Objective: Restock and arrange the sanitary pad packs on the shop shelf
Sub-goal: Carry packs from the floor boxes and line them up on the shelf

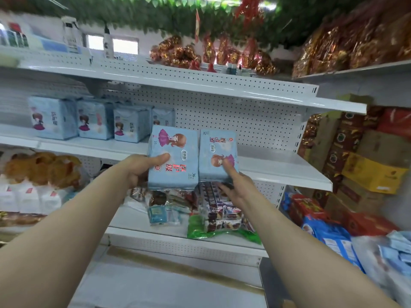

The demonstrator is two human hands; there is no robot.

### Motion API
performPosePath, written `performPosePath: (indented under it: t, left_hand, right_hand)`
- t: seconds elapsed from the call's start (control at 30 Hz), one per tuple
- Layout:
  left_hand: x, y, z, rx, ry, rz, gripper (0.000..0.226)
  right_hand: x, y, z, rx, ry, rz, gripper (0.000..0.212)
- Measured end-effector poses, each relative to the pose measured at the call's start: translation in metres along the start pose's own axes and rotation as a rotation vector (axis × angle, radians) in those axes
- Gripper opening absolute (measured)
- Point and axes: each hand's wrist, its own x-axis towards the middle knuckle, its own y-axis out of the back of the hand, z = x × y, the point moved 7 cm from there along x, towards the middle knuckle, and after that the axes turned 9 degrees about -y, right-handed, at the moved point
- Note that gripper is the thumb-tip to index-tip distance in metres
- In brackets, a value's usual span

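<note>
Four shelved packs (89, 122) stand leftward on the shelf (278, 167). My left hand (139, 168) grips the left pack (175, 152), my right hand (236, 188) pinches the right pack (219, 147); both await placing.

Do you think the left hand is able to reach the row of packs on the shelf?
Probably yes: nothing stands between the left hand and the row of packs. But it grips a pack, so it could only touch them.
</note>
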Motion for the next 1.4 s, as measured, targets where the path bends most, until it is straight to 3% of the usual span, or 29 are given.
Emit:
performPosePath:
  t: [0.1,0.2,0.3,0.5,0.7,0.87,1.03,1.2,1.4]
  left_hand:
    - [0.023,0.022,0.005,-0.020,-0.028,0.006,0.090]
    - [0.054,0.046,0.010,-0.019,-0.066,0.060,0.082]
    - [0.087,0.066,0.019,-0.011,-0.099,0.083,0.094]
    - [0.134,0.099,0.035,-0.031,-0.098,0.179,0.067]
    - [0.162,0.129,0.031,-0.006,-0.070,0.190,0.061]
    - [0.183,0.152,0.027,-0.007,-0.076,0.145,0.062]
    - [0.209,0.176,0.027,-0.021,-0.080,0.062,0.040]
    - [0.231,0.199,0.033,0.007,-0.096,-0.061,0.058]
    - [0.249,0.224,0.034,0.005,-0.114,-0.190,0.058]
  right_hand:
    - [0.030,-0.023,-0.006,-0.021,0.003,0.010,0.052]
    - [0.063,-0.046,-0.012,-0.012,0.008,-0.018,0.048]
    - [0.098,-0.070,-0.018,-0.026,0.010,-0.063,0.049]
    - [0.163,-0.107,-0.016,-0.106,-0.042,-0.040,0.043]
    - [0.203,-0.123,-0.010,-0.166,-0.076,0.037,0.041]
    - [0.217,-0.133,0.003,-0.204,-0.075,0.139,0.053]
    - [0.219,-0.142,0.014,-0.180,-0.058,0.243,0.051]
    - [0.215,-0.146,0.018,-0.197,-0.019,0.398,0.045]
    - [0.212,-0.137,0.011,-0.553,0.032,0.761,0.064]
